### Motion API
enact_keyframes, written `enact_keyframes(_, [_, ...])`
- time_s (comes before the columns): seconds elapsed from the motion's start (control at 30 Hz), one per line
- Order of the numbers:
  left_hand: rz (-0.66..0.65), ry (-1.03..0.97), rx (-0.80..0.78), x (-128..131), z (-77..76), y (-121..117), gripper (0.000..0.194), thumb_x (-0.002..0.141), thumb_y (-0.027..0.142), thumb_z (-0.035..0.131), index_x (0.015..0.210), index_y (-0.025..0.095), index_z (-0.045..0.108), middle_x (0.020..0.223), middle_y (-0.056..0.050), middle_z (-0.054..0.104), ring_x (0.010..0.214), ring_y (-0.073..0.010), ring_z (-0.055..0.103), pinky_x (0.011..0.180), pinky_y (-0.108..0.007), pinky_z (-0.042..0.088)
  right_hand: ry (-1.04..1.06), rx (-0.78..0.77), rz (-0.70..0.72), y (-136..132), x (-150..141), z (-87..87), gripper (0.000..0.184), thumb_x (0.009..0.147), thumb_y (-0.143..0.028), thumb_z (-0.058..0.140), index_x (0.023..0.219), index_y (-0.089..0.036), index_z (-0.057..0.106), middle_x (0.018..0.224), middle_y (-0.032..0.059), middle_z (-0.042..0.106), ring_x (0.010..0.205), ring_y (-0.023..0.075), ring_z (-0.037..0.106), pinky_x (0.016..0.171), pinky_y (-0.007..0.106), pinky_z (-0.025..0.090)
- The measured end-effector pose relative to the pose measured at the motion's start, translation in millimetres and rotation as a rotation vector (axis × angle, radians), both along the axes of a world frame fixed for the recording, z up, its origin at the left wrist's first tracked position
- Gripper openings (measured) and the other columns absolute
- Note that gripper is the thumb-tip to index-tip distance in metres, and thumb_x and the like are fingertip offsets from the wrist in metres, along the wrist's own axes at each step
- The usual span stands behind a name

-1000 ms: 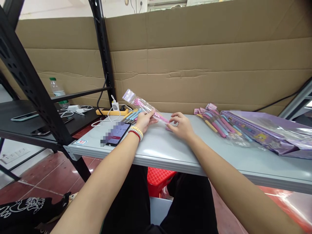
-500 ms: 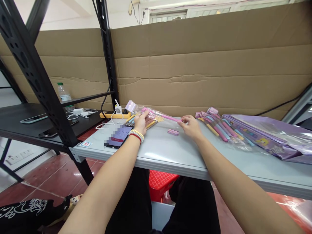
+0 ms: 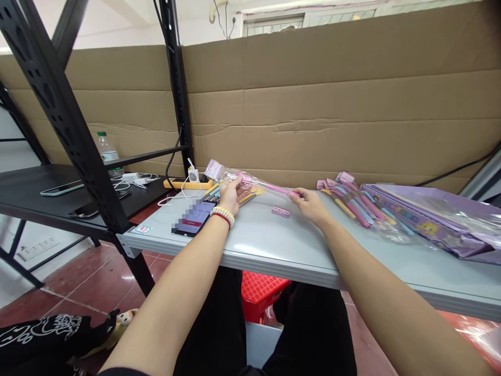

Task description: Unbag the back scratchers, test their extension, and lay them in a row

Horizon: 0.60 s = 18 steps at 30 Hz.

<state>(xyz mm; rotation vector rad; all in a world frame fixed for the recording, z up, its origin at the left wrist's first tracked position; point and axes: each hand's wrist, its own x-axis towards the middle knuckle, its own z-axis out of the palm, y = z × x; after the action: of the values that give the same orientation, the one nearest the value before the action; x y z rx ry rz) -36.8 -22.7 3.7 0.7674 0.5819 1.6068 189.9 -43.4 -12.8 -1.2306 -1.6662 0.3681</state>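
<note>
My left hand (image 3: pixel 230 193) grips a clear plastic sleeve (image 3: pixel 219 171) that holds a pink pen (image 3: pixel 270 186), low over the grey table (image 3: pixel 274 245). My right hand (image 3: pixel 311 203) pinches the pen's right end. A small pink tag (image 3: pixel 281 211) lies on the table between my hands. Under the sleeve lie a few loose pens (image 3: pixel 250 194), blue and yellow. A bead bracelet sits on my left wrist.
A phone (image 3: pixel 193 218) lies at the table's left. Packed pens (image 3: pixel 348 201) and a purple packet (image 3: pixel 426 219) fill the right. A yellow power strip (image 3: pixel 188 183) sits behind. A black shelf (image 3: pixel 47 201) at left carries phones, cables and a bottle (image 3: pixel 106 151). Cardboard wall behind.
The sleeve has swung down from tilted up to nearly flat. My right hand has drawn the pen to the right, uncovering the pink tag on the table.
</note>
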Motion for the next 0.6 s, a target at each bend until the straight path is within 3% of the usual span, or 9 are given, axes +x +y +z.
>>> enact_keyframes(0.1, [0.148, -0.03, -0.047, -2, 0.7, 3, 0.014, 0.075, 0.022, 0.065, 0.076, 0.015, 0.053, 0.065, 0.002, 0.059, 0.052, -0.01, 0.06, 0.054, -0.024, 0.053, 0.109, 0.003, -0.015, 6, 9, -0.3, 0.039, 0.067, -0.055, 0.06, 0.078, -0.017, 0.063, 0.066, 0.0007, 0.055, 0.061, 0.0126, 0.044, 0.058, 0.027, 0.036])
enact_keyframes(0.23, [0.325, -0.06, -0.134, -9, 1.5, 7, 0.011, 0.08, 0.022, 0.058, 0.082, 0.018, 0.048, 0.071, 0.002, 0.062, 0.051, -0.0077, 0.058, 0.053, -0.021, 0.05, 0.308, -0.105, 0.024, 8, 22, 3.2, 0.03, 0.066, -0.046, 0.066, 0.071, -0.017, 0.06, 0.071, 0.0045, 0.061, 0.064, 0.0127, 0.052, 0.054, 0.024, 0.039])
enact_keyframes(0.37, [0.45, -0.126, -0.195, -16, 0.5, 14, 0.005, 0.085, 0.022, 0.048, 0.085, 0.018, 0.046, 0.067, 0.002, 0.06, 0.048, -0.0073, 0.057, 0.048, -0.018, 0.045, 0.607, -0.226, -0.011, 4, 35, 10.0, 0.027, 0.07, -0.041, 0.066, 0.064, -0.017, 0.054, 0.064, 0.004, 0.058, 0.053, 0.0104, 0.051, 0.043, 0.021, 0.035])
enact_keyframes(0.5, [0.498, -0.14, -0.207, -19, -0.1, 16, 0.006, 0.085, 0.021, 0.047, 0.08, 0.017, 0.045, 0.06, 0.004, 0.055, 0.043, -0.0062, 0.053, 0.044, -0.017, 0.041, 0.841, -0.254, -0.06, 2, 45, 12.5, 0.036, 0.08, -0.049, 0.053, 0.061, -0.019, 0.048, 0.054, 0.001, 0.05, 0.042, 0.009, 0.044, 0.036, 0.021, 0.031])
enact_keyframes(0.6, [0.379, -0.035, -0.2, -17, -0.4, 14, 0.011, 0.081, 0.02, 0.051, 0.071, 0.017, 0.045, 0.052, 0.007, 0.049, 0.035, -0.0041, 0.043, 0.038, -0.016, 0.033, 0.911, -0.213, -0.028, 2, 48, 11.7, 0.038, 0.081, -0.054, 0.053, 0.063, -0.02, 0.047, 0.05, -0.0015, 0.045, 0.039, 0.0078, 0.039, 0.034, 0.021, 0.028])
